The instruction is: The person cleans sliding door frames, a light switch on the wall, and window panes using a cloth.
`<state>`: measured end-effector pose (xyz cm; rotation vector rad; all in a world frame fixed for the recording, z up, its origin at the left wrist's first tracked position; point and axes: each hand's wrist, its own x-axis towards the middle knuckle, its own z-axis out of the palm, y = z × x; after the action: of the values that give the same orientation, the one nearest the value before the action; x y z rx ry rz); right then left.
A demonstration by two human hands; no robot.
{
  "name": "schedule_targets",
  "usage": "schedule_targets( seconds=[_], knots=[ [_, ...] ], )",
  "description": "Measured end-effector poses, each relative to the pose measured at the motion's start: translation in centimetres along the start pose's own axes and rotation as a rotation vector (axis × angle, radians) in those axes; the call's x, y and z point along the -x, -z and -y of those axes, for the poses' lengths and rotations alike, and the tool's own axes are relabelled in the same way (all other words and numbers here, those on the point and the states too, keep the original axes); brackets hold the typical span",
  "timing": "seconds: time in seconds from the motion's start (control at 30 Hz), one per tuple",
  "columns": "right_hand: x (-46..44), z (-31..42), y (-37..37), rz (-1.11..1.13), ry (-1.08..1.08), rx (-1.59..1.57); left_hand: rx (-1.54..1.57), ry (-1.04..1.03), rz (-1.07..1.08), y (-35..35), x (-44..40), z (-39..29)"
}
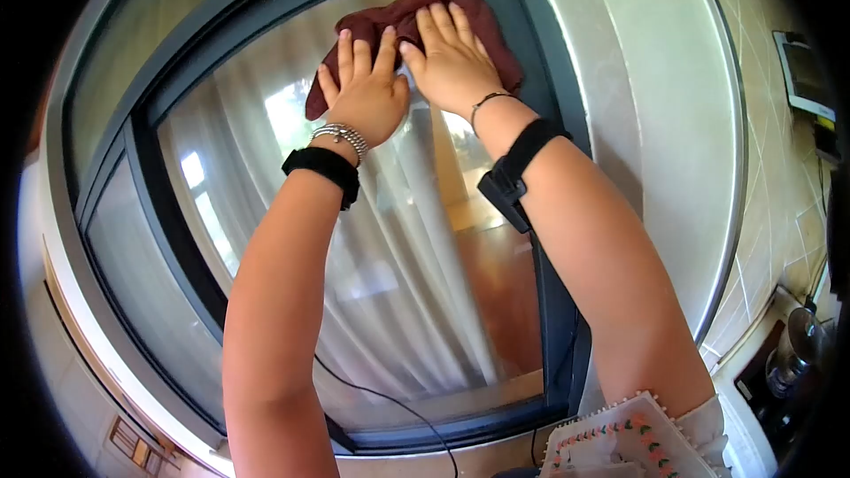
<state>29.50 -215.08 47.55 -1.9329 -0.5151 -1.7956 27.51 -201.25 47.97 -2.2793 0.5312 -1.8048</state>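
A dark maroon cloth (pixel 485 25) lies bunched against the upper part of a glass pane (pixel 266 159). My left hand (pixel 367 99) presses flat on the cloth's left part, fingers spread. Beside it, my right hand (pixel 450 64) lies on the cloth's right part with its fingers stretched upward. Both hands are open, and the thumbs point toward each other. The cloth reaches onto the dark frame (pixel 540 80) of the door at the upper right. Part of the cloth is hidden under my fingers.
Pale curtains (pixel 390 274) show through the glass, mixed with reflections. A thin black cable (pixel 390 398) hangs in front of the lower pane. A tiled wall (pixel 753 239) stands at right, with a counter (pixel 744 425) bearing a glass vessel (pixel 794 350) and a wall-mounted device (pixel 807 75).
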Motion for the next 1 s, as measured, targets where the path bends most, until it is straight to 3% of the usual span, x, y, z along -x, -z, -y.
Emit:
schedule_targets(
  seconds=[0.23, 0.47, 0.8, 1.0],
  knots=[
    [6.0, 0.0, 0.1, 0.061, -0.036, 0.014, 0.101, -0.092, -0.064, -1.2, 5.5, -1.8],
    [17.7, -0.8, 0.7, 0.107, -0.017, 0.019, 0.171, -0.108, 0.117, -1.8, 15.9, -6.4],
    [39.7, -0.5, 1.1, 0.456, -0.122, 0.134, 0.254, -0.082, 0.431, -3.9, 35.1, -13.2],
    [46.0, 0.3, 2.0, 0.679, 0.051, 0.091, 0.252, -0.080, 0.501, -5.1, 44.1, -13.2]
  ],
)
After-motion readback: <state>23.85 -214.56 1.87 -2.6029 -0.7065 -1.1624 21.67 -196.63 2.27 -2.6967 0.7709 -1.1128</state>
